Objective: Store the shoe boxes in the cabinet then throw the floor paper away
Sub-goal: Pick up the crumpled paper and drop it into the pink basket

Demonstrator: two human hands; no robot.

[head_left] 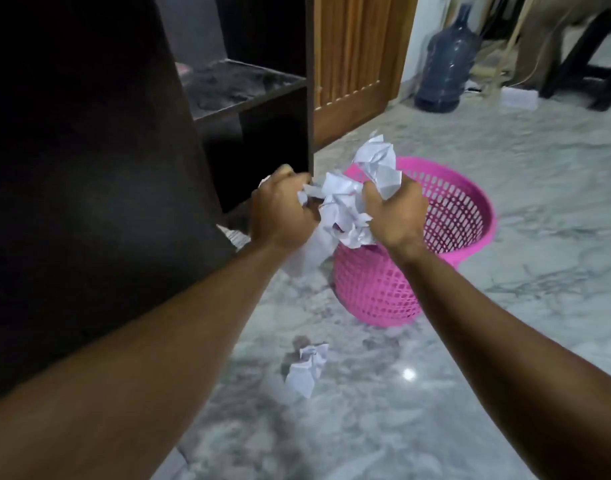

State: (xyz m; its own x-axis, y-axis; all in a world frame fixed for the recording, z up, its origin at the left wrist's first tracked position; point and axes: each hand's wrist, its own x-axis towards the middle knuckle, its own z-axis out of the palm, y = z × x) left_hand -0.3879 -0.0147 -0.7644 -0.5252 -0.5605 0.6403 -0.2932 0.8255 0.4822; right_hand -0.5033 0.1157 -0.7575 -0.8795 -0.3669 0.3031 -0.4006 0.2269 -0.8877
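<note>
- Pink plastic, latticed all round, made up the waste basket [449,230], which stood on the marbled grey floor [504,341]; every place below is given from it.
- Above the basket's near rim, both hands held one bundle of crumpled white paper [345,206]. The left hand [279,209] had its fingers curled tight on the bundle's left end; the right hand [397,213] was clenched on the part nearer the basket's mouth, with a crest of paper standing up above its knuckles.
- The grip looked meant to squeeze loose sheets into one wad and keep them over the opening, so that a release would likely drop them inside, not on the floor.
- A second crumpled paper [305,368] lay on the floor on the near side of the basket, well apart from it and from both hands, so the clearing seemed unfinished.
- Left of the basket stood the dark cabinet [89,168], its door open and a dusty shelf [234,84] showing. No shoe boxes could be made out; the compartments were too dark to judge.
- Beyond the basket were a wooden door [359,64] and, farther right, a large blue water bottle [449,60].
- The hands and paper covered much of the basket's mouth, so its contents were hidden. The fingertips were buried in paper, and a pale strip hanging below the left hand was hard to tell apart from the bundle.
</note>
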